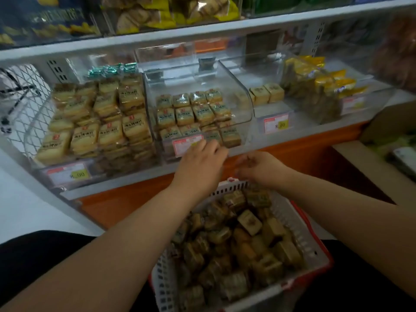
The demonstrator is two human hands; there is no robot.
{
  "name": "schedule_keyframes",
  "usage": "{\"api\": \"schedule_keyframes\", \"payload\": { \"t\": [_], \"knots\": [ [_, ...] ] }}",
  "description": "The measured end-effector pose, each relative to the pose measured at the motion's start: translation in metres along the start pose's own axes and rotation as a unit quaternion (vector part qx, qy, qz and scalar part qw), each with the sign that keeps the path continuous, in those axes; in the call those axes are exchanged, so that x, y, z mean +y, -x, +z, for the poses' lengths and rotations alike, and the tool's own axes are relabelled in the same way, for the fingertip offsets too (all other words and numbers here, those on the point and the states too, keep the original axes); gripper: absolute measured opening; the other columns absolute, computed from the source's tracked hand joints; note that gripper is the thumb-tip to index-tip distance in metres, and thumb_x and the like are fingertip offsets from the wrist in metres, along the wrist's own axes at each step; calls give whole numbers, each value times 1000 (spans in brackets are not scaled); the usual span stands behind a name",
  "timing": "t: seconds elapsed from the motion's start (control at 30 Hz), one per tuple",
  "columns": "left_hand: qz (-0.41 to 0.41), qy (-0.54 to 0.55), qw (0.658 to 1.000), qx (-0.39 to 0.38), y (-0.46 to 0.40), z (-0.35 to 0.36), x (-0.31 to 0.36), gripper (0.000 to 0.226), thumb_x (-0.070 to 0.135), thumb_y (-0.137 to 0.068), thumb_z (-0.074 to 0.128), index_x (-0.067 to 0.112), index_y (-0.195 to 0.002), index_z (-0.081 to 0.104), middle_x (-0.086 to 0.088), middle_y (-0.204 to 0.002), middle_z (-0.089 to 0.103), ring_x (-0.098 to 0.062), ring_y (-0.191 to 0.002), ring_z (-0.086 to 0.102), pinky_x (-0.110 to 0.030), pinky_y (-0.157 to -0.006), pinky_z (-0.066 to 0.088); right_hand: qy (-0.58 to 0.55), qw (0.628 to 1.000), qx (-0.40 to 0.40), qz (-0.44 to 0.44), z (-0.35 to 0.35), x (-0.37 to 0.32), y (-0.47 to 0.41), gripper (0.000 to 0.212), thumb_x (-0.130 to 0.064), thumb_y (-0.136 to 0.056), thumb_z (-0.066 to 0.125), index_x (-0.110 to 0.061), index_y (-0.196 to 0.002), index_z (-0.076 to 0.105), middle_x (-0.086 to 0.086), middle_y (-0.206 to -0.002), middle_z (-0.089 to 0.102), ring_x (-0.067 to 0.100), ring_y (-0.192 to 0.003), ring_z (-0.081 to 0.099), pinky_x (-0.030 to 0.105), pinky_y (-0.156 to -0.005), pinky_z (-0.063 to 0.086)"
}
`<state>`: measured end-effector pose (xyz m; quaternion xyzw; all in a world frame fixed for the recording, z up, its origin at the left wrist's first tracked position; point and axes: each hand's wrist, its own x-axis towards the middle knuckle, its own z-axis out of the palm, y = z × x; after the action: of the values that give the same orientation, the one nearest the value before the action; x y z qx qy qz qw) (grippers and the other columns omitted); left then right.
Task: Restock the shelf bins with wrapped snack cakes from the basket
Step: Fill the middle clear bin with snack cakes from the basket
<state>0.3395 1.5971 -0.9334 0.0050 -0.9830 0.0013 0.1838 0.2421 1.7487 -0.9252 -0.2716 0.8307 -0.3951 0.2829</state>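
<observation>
In the basket (pixel 311 251) on my lap: wrapped snack cakes (pixel 248 221), loose and heaped, lying just below and behind both hands, long axes every way. Left hand (pixel 200 164), fingers loosely curled, rests at the front lip of the middle bin (pixel 238 95), which holds neat rows with room above; whether it pinches a cake I cannot tell. Right hand (pixel 262 166), palm half up, fingers slack, seemingly empty, hovers over the basket's far rim, the nearer hand for my next pick; fuller left bin (pixel 42 140) beside
</observation>
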Motion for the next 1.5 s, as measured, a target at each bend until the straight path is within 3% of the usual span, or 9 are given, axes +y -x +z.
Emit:
{"api": "schedule_keyframes", "payload": {
  "t": [0.1, 0.23, 0.43, 0.63, 0.83, 0.93, 1.17, 1.4, 1.5],
  "knots": [
    [-105, 121, 970, -185, 33, 37, 18, 20, 29, -94, 56, 29, -114, 59, 3, -115, 58, -17, -101, 51, -30, -76, 40, 47, 995, -49, 78, 12, 37, 7, 8, -25, -84, 74, -28, -89, 67, 5, -111, 65, 24, -111, 58, 42, -102, 47],
    [-167, 224, 846, -454, 89, 98, 48, 21, 38, -98, 53, 24, -112, 61, -2, -115, 62, -19, -96, 58, -28, -74, 45, 77, 981, -142, 104, 26, 62, 19, 9, -23, -88, 71, -28, -90, 63, -1, -97, 64, 11, -86, 63, 19, -62, 49],
    [-168, 242, 748, -594, 155, 150, 64, 61, 45, -97, 54, 19, -150, 38, -7, -152, 39, -27, -133, 44, -37, -109, 39, 116, 968, -193, 109, 35, 80, 27, 21, -32, -90, 69, -26, -108, 60, -7, -95, 60, 10, -88, 60, 22, -66, 49],
    [-201, 291, 756, -551, 157, 152, 56, 49, 37, -83, 76, 24, -124, 52, 3, -122, 52, -12, -100, 51, -19, -74, 43, 162, 953, -238, 100, 32, 75, 25, 8, -31, -94, 64, -25, -98, 65, 3, -113, 65, 20, -102, 63, 32, -84, 53],
    [-52, 261, 912, -313, 132, 108, 53, 26, 17, -90, 50, 37, -102, 38, 11, -111, 33, -13, -87, 48, -31, -67, 44, 226, 921, -302, 102, 25, 70, 26, 32, -30, -99, 51, -5, -110, 68, 15, -101, 66, 27, -88, 57, 33, -76, 44],
    [-25, 305, 935, -181, 115, 80, 50, 37, 11, -85, 54, 40, -103, 40, 24, -108, 29, 2, -89, 43, -19, -67, 43, 241, 912, -324, 69, 19, 61, 26, 29, -36, -101, 49, -12, -90, 61, 4, -76, 51, 22, -73, 46, 33, -68, 39],
    [-64, 367, 926, -67, 84, 11, 17, 67, -7, -78, 65, 54, -100, 43, 30, -112, 34, 5, -105, 46, -9, -80, 43, -119, 932, -334, 73, -6, 27, 17, 12, -10, -92, 63, -12, -101, 56, 9, -109, 63, 18, -96, 66, 27, -77, 55],
    [-67, 308, 930, -187, 31, -32, -24, 80, 58, -72, 78, 54, -128, 22, 29, -126, 22, 0, -123, 30, -22, -102, 34, -132, 978, -158, 43, -39, -17, 1, 16, -3, -84, 71, -9, -90, 58, 9, -92, 70, 16, -79, 73, 27, -67, 59],
    [-84, 303, 945, -93, -3, -41, -38, 59, 73, -77, 60, 52, -124, 33, 33, -122, 34, 2, -119, 39, -22, -96, 39, -163, 984, -72, 1, -59, -41, -15, 20, -3, -79, 74, -8, -89, 58, 8, -85, 72, 20, -79, 73, 30, -67, 61]
  ]
}}
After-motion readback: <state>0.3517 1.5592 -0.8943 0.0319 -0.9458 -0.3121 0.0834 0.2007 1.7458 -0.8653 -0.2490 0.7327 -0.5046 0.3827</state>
